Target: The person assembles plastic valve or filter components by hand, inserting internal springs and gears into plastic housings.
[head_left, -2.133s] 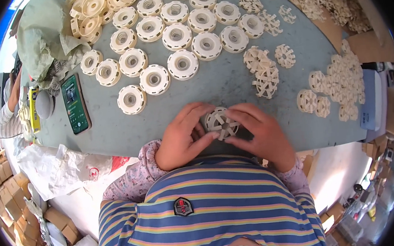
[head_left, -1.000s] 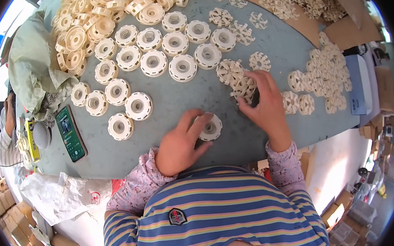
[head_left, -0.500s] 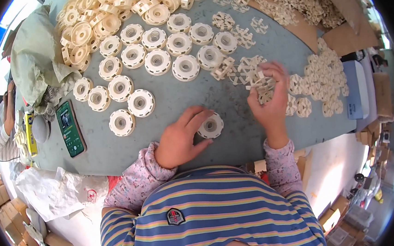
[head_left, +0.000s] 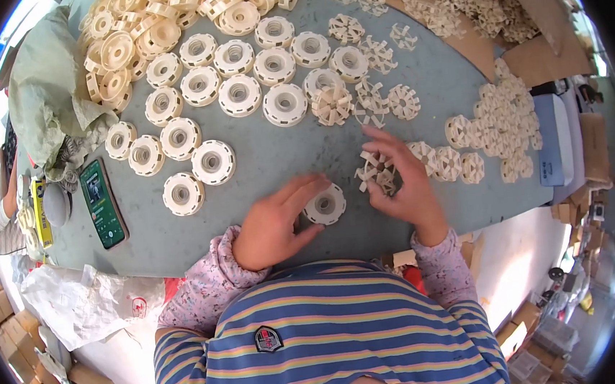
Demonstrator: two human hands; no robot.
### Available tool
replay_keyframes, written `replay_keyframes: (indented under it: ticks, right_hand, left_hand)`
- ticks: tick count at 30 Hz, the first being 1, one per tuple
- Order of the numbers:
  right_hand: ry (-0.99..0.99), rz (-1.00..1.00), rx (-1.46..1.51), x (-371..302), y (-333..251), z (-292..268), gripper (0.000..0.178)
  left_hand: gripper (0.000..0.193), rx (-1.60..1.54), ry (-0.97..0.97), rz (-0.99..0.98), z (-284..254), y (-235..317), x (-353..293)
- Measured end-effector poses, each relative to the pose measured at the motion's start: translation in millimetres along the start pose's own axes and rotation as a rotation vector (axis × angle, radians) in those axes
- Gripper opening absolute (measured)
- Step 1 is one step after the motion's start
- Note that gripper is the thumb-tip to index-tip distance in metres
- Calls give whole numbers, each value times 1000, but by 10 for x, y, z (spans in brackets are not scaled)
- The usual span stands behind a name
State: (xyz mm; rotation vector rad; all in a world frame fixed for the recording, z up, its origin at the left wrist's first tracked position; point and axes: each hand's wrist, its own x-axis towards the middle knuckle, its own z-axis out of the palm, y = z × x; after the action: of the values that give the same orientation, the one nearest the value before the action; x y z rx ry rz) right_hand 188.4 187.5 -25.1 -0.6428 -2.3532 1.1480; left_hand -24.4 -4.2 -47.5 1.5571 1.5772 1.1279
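Observation:
On the table just in front of me lies a round cream plastic wheel part with a ring-shaped hollow centre. Fingers and thumb of my left hand curl against its left side and hold it. To its right, my right hand grips a toothed cream plastic piece between thumb and fingers, slightly above the table. Similar toothed pieces lie beyond that hand, and a short row of them sits to its right. Wheels with coiled springs in their centres stand in rows at the left and middle.
A heap of plain wheel rings covers the far left. Loose toothed pieces fill a cardboard box at the far right. A phone, a green cloth and a blue box lie around the table's sides. Someone's striped sleeve shows at far left.
My right hand has come nearer and left from the toothed pieces, now with one in its fingers. My left hand stays on the wheel part. The view has shifted slightly.

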Motion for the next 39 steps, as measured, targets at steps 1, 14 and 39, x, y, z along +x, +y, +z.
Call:
replay_keyframes:
  ticks: [1,14,39]
  right_hand:
    - [46,-67,-23,-8,39,24,56]
    - [193,128,746,345,110,45,55]
    - [-78,-90,-372,-73,-102,26,70]
  left_hand:
    - [75,-5,-5,-4,-9,4,3]
    - [76,-35,-4,-32,-75,91,51]
    - [55,476,256,27,-419,-36,214]
